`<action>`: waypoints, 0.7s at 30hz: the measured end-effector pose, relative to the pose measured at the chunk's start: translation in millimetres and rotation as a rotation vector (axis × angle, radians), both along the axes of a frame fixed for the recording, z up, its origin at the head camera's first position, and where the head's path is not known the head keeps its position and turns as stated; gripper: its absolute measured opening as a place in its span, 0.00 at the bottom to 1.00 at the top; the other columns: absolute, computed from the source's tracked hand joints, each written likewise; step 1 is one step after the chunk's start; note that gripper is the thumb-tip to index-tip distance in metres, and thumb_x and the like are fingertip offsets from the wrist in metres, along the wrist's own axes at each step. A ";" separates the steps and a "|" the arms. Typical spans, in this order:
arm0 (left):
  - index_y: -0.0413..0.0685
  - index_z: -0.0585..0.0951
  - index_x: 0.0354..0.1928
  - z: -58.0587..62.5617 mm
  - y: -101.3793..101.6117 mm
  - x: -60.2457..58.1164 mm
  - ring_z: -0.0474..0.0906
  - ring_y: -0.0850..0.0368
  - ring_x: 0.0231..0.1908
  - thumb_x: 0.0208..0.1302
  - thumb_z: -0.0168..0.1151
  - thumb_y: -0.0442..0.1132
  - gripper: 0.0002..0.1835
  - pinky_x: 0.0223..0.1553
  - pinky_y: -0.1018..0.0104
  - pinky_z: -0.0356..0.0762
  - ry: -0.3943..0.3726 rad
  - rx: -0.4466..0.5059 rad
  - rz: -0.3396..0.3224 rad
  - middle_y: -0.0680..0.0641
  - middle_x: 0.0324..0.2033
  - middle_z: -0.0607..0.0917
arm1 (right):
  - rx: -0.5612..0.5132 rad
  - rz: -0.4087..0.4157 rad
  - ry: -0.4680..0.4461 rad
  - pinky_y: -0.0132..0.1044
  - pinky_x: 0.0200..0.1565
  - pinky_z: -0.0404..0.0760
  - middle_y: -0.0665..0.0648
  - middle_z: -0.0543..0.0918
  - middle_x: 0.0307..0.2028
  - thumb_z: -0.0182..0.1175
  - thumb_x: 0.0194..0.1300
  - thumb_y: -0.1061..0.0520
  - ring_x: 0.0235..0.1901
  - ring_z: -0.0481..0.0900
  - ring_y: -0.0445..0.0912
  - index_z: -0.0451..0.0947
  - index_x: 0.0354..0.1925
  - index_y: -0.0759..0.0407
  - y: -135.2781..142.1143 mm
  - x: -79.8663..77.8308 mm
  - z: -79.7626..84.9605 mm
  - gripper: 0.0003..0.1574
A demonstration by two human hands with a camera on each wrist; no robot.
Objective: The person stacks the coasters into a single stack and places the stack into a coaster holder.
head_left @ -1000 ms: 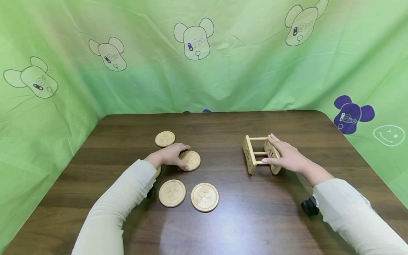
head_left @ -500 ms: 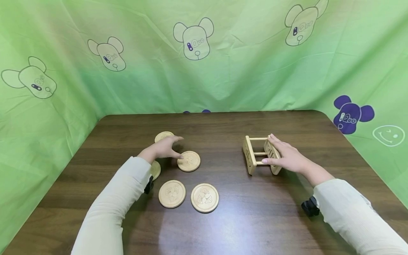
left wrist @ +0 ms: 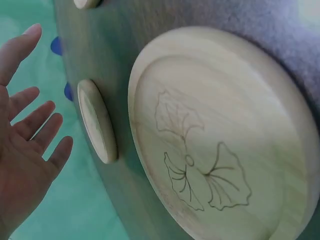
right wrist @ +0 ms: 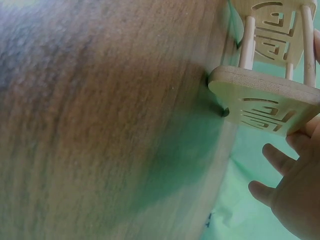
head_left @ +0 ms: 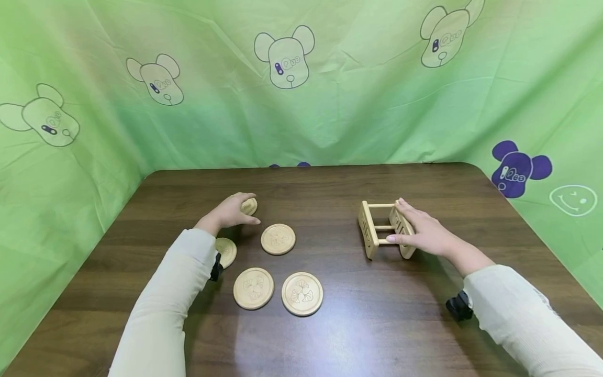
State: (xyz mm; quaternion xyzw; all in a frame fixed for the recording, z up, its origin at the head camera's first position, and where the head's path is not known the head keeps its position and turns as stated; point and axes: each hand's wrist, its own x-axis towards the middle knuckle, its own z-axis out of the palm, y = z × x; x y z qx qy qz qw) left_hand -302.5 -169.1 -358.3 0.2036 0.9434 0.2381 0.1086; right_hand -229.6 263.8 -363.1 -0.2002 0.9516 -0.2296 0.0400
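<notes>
Backdrop: green cloth (head_left: 330,123), beyond both your hands and the brown surface (head_left: 367,319).
Left hand (head_left: 229,212): your fingers spread loosely over the far coaster (head_left: 249,206), gripping nothing; contact unclear.
Right hand (head_left: 426,233): your thumb and forefinger grip the rack (head_left: 368,230).
Rack: upright, left of that hand.
Other coasters (head_left: 278,239): four, nearer you than your left hand.

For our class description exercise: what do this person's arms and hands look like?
Long off-white sleeves cover both arms to the wrist. The left hand and right hand are bare, with no gloves showing. A black device sits under the left wrist, and another under the right.
</notes>
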 end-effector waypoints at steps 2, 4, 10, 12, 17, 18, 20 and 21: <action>0.34 0.59 0.60 -0.8 -2.3 -1.7 0.52 0.41 0.59 0.47 0.64 0.45 0.40 0.56 0.52 0.51 0.011 -0.003 0.009 0.33 0.58 0.60 | 0.001 -0.002 -0.004 0.61 0.53 0.44 0.69 0.43 0.63 0.57 0.53 0.41 0.58 0.43 0.67 0.45 0.62 0.72 -0.2 0.0 -0.1 0.54; 0.35 0.59 0.60 -1.8 -4.3 -4.1 0.52 0.41 0.58 0.47 0.64 0.45 0.40 0.56 0.52 0.52 0.010 -0.004 0.023 0.34 0.58 0.61 | 0.004 -0.006 -0.007 0.61 0.53 0.44 0.69 0.43 0.63 0.57 0.53 0.41 0.58 0.44 0.68 0.45 0.62 0.72 -0.1 -0.1 -0.4 0.54; 0.35 0.58 0.61 -1.8 -8.4 -11.5 0.51 0.40 0.58 0.48 0.64 0.45 0.40 0.55 0.50 0.53 -0.020 0.011 0.066 0.34 0.58 0.61 | 0.004 -0.010 -0.012 0.61 0.53 0.43 0.69 0.43 0.63 0.57 0.52 0.41 0.58 0.44 0.68 0.45 0.62 0.72 0.0 -0.1 0.4 0.54; 0.36 0.58 0.61 -1.8 -8.8 -13.5 0.50 0.39 0.59 0.48 0.64 0.45 0.40 0.55 0.50 0.53 -0.031 0.017 0.080 0.34 0.58 0.60 | 0.006 -0.011 -0.012 0.61 0.52 0.44 0.69 0.43 0.63 0.57 0.52 0.41 0.58 0.44 0.68 0.45 0.63 0.71 0.0 0.1 0.7 0.54; 0.37 0.59 0.61 -3.4 -8.3 -18.8 0.49 0.40 0.59 0.48 0.64 0.45 0.40 0.55 0.50 0.53 -0.040 -0.002 0.109 0.36 0.58 0.62 | 0.003 -0.013 -0.015 0.62 0.52 0.44 0.68 0.43 0.63 0.57 0.52 0.41 0.57 0.44 0.68 0.44 0.63 0.71 -0.2 0.6 1.0 0.54; 0.37 0.59 0.61 -3.5 -8.0 -19.5 0.49 0.40 0.58 0.48 0.64 0.45 0.40 0.54 0.50 0.53 -0.042 -0.003 0.113 0.36 0.57 0.62 | 0.002 -0.014 -0.015 0.62 0.52 0.44 0.68 0.43 0.63 0.57 0.52 0.41 0.57 0.44 0.69 0.44 0.63 0.71 -0.4 0.7 1.2 0.54; 0.38 0.60 0.61 -3.6 -7.4 -21.4 0.50 0.40 0.58 0.47 0.64 0.46 0.40 0.54 0.50 0.53 -0.046 -0.011 0.126 0.37 0.57 0.63 | 0.000 -0.014 -0.016 0.62 0.52 0.44 0.68 0.43 0.63 0.57 0.52 0.41 0.57 0.44 0.68 0.45 0.63 0.71 -0.9 0.9 1.5 0.54; 0.38 0.60 0.61 -3.7 -7.3 -22.3 0.50 0.39 0.58 0.47 0.64 0.46 0.40 0.54 0.49 0.53 -0.045 -0.017 0.131 0.37 0.57 0.63 | 0.000 -0.014 -0.016 0.62 0.52 0.45 0.68 0.43 0.63 0.57 0.52 0.41 0.57 0.44 0.68 0.45 0.63 0.71 -1.2 0.9 1.5 0.54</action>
